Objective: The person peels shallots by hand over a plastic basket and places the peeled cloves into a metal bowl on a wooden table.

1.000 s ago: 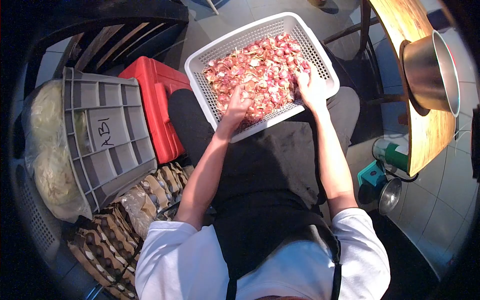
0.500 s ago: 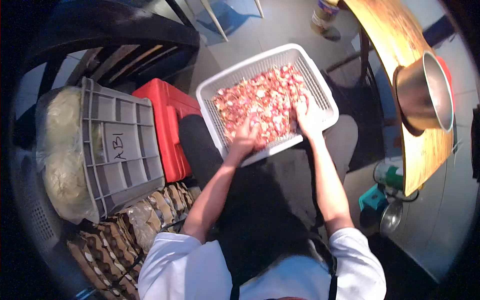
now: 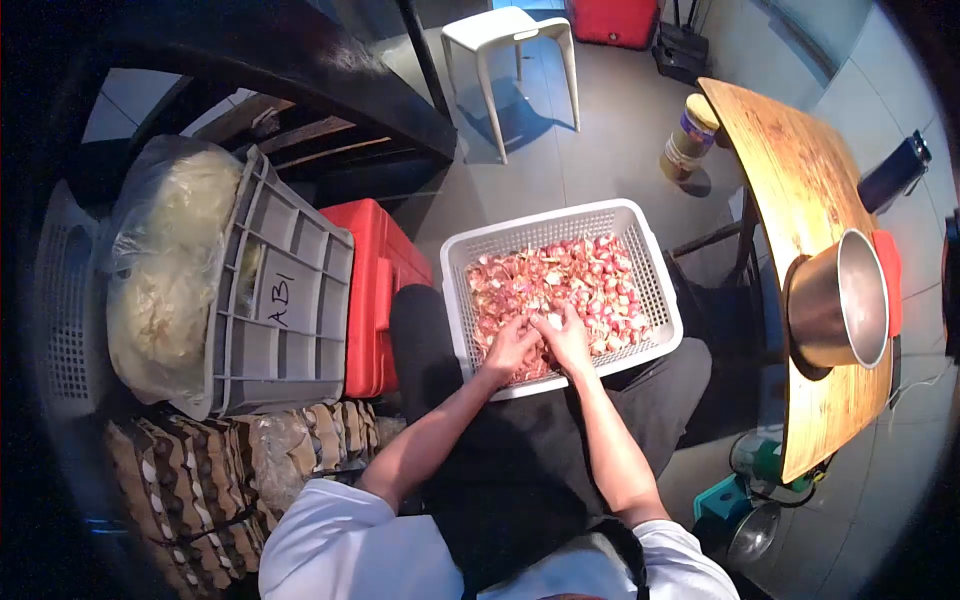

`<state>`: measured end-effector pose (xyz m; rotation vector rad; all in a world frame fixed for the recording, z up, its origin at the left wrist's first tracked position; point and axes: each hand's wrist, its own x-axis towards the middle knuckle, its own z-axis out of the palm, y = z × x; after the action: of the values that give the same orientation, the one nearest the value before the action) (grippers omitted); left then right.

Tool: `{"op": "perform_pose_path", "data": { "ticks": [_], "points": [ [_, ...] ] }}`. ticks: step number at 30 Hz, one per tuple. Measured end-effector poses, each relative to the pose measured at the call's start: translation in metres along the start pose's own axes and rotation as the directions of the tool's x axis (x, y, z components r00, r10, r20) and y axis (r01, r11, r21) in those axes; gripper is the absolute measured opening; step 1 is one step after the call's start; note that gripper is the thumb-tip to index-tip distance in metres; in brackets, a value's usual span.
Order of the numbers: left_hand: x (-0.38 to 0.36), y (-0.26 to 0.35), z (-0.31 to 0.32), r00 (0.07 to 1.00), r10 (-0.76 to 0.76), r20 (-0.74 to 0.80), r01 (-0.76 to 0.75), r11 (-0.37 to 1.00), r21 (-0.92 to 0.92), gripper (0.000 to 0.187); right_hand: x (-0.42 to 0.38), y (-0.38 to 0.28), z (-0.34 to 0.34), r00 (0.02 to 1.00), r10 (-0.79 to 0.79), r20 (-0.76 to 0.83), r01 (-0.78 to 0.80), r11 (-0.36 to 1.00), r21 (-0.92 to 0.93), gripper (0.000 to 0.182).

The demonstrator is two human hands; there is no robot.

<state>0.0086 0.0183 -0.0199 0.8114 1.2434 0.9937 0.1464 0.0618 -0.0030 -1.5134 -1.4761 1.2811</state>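
A white plastic basket [image 3: 462,330] rests across my lap, holding a layer of small red-purple shallots [image 3: 600,270] with loose papery skins among them. Over the basket's near side, my left hand [image 3: 512,345] has its fingers curled and pressed together; whatever they grip is hidden. Close beside it, my right hand [image 3: 567,342] pinches a small pale piece, which looks like a shallot, between thumb and fingers. The fingertips of both hands nearly meet just above the pile.
To the left stand a grey crate [image 3: 285,300] marked "ABI", a red box [image 3: 375,290] and stacked egg trays [image 3: 190,490]. A wooden table [image 3: 800,180] on the right bears a metal pot [image 3: 835,300]. Ahead are a white stool [image 3: 505,30] and a jar [image 3: 690,138].
My hands have come together from opposite sides of the basket; the right moved inward from the right edge. The camera view has tilted up, showing more floor and the whole stool.
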Motion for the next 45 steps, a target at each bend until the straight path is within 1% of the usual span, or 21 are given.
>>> {"op": "perform_pose_path", "data": {
  "ticks": [3, 4, 6, 9, 11, 13, 16, 17, 19, 21, 24, 26, 27, 30, 31, 34, 35, 37, 39, 41, 45],
  "points": [
    [-0.001, -0.002, 0.0, 0.998, 0.041, 0.049, -0.036, 0.995, -0.094, 0.021, 0.003, 0.009, 0.004, 0.999, -0.008, -0.036, 0.01, 0.998, 0.061, 0.07],
    [0.005, -0.015, -0.005, 0.998, 0.025, 0.061, -0.017, 0.992, -0.127, 0.021, 0.003, 0.014, 0.009, 0.972, -0.181, -0.15, 0.174, 0.983, -0.06, 0.065],
    [0.01, -0.026, -0.01, 0.994, 0.104, -0.042, -0.109, 0.983, -0.146, 0.02, 0.005, 0.016, 0.002, 0.991, 0.128, 0.025, -0.129, 0.944, 0.304, 0.059],
    [0.005, -0.009, -0.016, 0.997, 0.045, -0.057, -0.053, 0.99, -0.131, 0.025, -0.001, 0.002, -0.001, 0.991, 0.13, 0.037, -0.134, 0.911, 0.391, 0.055],
    [0.003, 0.009, -0.019, 0.975, 0.177, -0.135, -0.142, 0.962, 0.234, 0.025, 0.009, 0.032, 0.008, 0.996, 0.088, -0.026, -0.076, 0.951, 0.299, 0.055],
    [0.005, 0.011, -0.026, 0.891, 0.425, -0.159, -0.281, 0.792, 0.542, 0.022, 0.022, 0.054, 0.015, 0.997, 0.029, -0.071, -0.007, 0.956, 0.292, 0.052],
    [0.006, 0.016, -0.032, 0.805, 0.558, -0.202, -0.332, 0.706, 0.625, 0.02, 0.025, 0.064, 0.017, 0.998, -0.007, -0.059, 0.025, 0.952, 0.306, 0.048],
    [0.007, 0.019, -0.034, 0.646, 0.754, -0.121, -0.331, 0.42, 0.845, 0.022, 0.024, 0.065, 0.017, 0.999, -0.013, -0.051, 0.028, 0.951, 0.307, 0.047],
    [-0.006, 0.041, -0.027, 0.629, 0.777, -0.014, -0.164, 0.15, 0.975, 0.02, 0.006, 0.032, 0.007, 0.999, 0.041, 0.006, -0.04, 0.939, 0.341, 0.048],
    [-0.007, 0.051, -0.025, 0.652, 0.758, 0.023, -0.18, 0.126, 0.976, 0.018, 0.003, 0.016, 0.003, 0.999, 0.042, 0.013, -0.043, 0.901, 0.431, 0.049],
    [-0.004, 0.043, -0.03, 0.741, 0.67, 0.046, -0.434, 0.425, 0.795, 0.018, -0.003, 0.007, 0.0, 1.0, 0.018, 0.003, -0.017, 0.881, 0.472, 0.047],
    [-0.012, 0.052, -0.011, 0.851, 0.521, -0.073, -0.378, 0.701, 0.605, 0.025, -0.006, -0.003, -0.002, 0.998, 0.056, 0.04, -0.068, 0.891, 0.45, 0.048],
    [-0.006, 0.043, -0.012, 0.847, 0.532, -0.006, -0.434, 0.698, 0.569, 0.03, -0.007, -0.005, -0.003, 0.995, 0.07, 0.073, -0.096, 0.869, 0.486, 0.049],
    [-0.003, 0.021, -0.016, 0.997, 0.057, 0.06, -0.064, 0.992, 0.113, 0.03, -0.005, -0.007, -0.002, 0.995, 0.048, 0.084, -0.084, 0.863, 0.498, 0.051],
    [-0.017, 0.044, -0.008, 0.995, -0.076, 0.064, 0.066, 0.987, 0.144, 0.032, -0.003, -0.002, -0.002, 0.999, 0.026, 0.043, -0.041, 0.915, 0.402, 0.051],
    [-0.015, 0.036, -0.005, 0.987, -0.087, 0.133, 0.088, 0.996, 0.001, 0.034, 0.007, 0.022, 0.008, 0.972, -0.209, -0.109, 0.223, 0.967, 0.126, 0.051],
    [-0.015, 0.033, 0.003, 0.994, -0.058, 0.092, 0.075, 0.977, -0.197, 0.026, 0.01, 0.03, 0.012, 0.927, -0.33, -0.177, 0.338, 0.941, 0.013, 0.05],
    [-0.022, 0.036, 0.015, 1.0, 0.004, 0.005, -0.003, 0.973, -0.232, 0.026, 0.014, 0.03, 0.014, 0.818, -0.509, -0.267, 0.476, 0.86, -0.181, 0.049],
    [-0.022, 0.035, 0.015, 0.998, 0.05, -0.042, -0.059, 0.967, -0.246, 0.029, 0.011, 0.025, 0.011, 0.888, -0.384, -0.254, 0.383, 0.922, -0.054, 0.047],
    [-0.017, 0.027, 0.01, 0.995, 0.083, -0.047, -0.092, 0.964, -0.249, 0.036, -0.003, 0.002, 0.0, 0.998, 0.006, -0.057, 0.011, 0.954, 0.299, 0.045],
    [-0.018, 0.028, 0.001, 0.997, 0.065, -0.036, -0.072, 0.962, -0.264, 0.033, -0.008, 0.002, -0.004, 0.999, 0.015, -0.047, 0.0, 0.954, 0.3, 0.041]
  ]
}}
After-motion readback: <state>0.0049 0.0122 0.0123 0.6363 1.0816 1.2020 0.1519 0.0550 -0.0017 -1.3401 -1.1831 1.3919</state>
